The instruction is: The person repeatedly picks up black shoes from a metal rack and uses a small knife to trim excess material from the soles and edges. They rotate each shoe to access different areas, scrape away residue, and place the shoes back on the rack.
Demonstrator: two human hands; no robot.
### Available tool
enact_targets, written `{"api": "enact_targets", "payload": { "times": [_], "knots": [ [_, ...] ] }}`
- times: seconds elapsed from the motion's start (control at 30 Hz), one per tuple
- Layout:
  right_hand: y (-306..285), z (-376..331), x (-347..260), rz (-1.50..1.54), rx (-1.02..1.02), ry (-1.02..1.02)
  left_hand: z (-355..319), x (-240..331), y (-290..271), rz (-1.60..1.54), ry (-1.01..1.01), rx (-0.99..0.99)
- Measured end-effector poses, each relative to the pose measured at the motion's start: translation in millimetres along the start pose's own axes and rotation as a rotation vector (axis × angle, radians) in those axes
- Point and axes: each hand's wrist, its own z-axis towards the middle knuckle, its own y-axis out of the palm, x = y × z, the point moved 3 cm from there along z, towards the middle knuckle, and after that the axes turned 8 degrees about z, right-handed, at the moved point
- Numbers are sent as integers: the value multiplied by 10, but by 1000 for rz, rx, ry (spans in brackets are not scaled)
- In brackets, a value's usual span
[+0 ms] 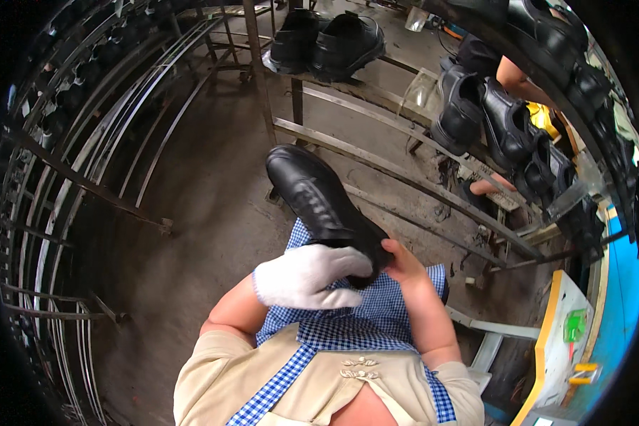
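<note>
A black lace-up shoe is in front of my body, its toe pointing away and to the left. My right hand is bare and grips the shoe at its heel end, thumb on the near side. My left hand, in a white knitted glove, lies over the shoe's opening and hides part of it. The gloved thumb stands apart from the slightly bent fingers, and nothing shows between them. Whether these fingers press on the shoe I cannot tell. Below the shoe is my blue checked apron.
A metal rack ahead and right carries several black shoes. Another person's arm shows behind it. More metal racks line the left. At right a white board with a yellow edge stands beside a blue surface.
</note>
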Motion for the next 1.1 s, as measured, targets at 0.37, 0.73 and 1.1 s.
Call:
{"api": "enact_targets", "payload": {
  "times": [0.37,0.73,1.1],
  "knots": [
    [38,-145,474,253,-25,-35,-197,-474,-145,-788,-361,1037],
    [451,-141,336,-34,-186,-96,-132,-427,-412,-805,-299,1023],
    [2102,1425,-1649,-22,-423,-366,-624,-688,22,-934,-333,1155]
  ]
}}
